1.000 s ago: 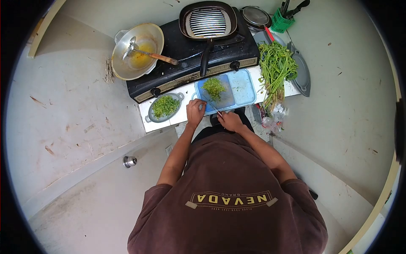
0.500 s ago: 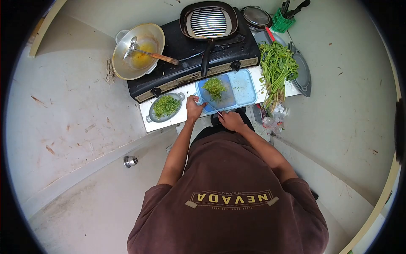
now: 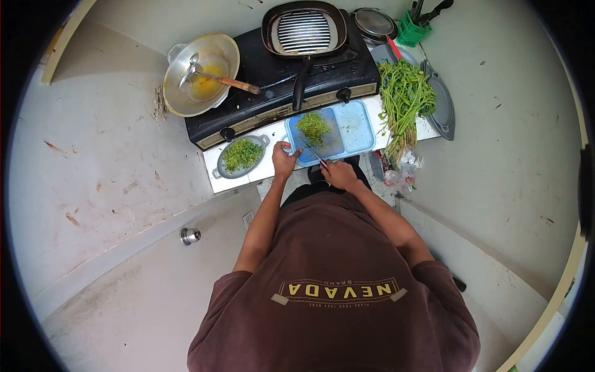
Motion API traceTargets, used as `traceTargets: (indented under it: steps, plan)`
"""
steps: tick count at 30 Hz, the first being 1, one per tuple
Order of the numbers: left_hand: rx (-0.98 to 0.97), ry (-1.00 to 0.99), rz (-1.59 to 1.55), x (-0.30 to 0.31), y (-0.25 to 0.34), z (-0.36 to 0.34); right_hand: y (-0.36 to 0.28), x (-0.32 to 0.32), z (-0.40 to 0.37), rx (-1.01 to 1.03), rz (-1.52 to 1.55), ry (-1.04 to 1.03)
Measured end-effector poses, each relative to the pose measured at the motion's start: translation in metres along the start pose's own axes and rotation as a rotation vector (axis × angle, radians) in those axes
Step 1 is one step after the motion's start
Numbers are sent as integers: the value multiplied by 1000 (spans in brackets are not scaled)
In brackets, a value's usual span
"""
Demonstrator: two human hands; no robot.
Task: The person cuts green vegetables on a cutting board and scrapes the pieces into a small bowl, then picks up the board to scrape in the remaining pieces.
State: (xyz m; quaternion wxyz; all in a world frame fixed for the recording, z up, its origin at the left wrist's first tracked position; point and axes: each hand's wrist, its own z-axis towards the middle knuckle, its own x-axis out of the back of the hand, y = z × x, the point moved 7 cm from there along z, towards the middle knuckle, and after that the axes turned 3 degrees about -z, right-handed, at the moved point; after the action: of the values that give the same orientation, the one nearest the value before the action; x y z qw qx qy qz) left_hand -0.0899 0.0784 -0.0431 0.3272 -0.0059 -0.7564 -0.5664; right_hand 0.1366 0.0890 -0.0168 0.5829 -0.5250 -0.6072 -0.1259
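Observation:
My right hand (image 3: 339,174) is closed round the handle of a knife (image 3: 314,155), whose blade points up and left over a blue cutting board (image 3: 356,127). My left hand (image 3: 284,160) is at the board's left edge, its fingers apart near the knife tip, with nothing seen in it. A heap of chopped greens (image 3: 313,127) lies on the board's left part, just above the blade. Left of my left hand, a grey oval dish (image 3: 263,142) holds more chopped greens (image 3: 242,155).
Behind the board stands a black stove (image 3: 260,105) with a grill pan (image 3: 304,51) and, at the left, a wok (image 3: 176,96) holding a ladle (image 3: 226,81). Whole leafy stems (image 3: 406,102) lie at the right beside a green knife basket (image 3: 411,31).
The knife blade has shifted slightly, and my left hand's fingers look a little further from it. The whole view has moved very slightly.

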Motion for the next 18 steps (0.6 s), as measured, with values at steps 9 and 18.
traceTargets:
  steps: [9, 18]
  plan:
    - [-3, -24, -3, 0, 2, -1, -8, 3, 0, 19, 34, -45]
    - [3, -30, -13, 1, 3, -3, -14, 1, 9, 37, 2, -107]
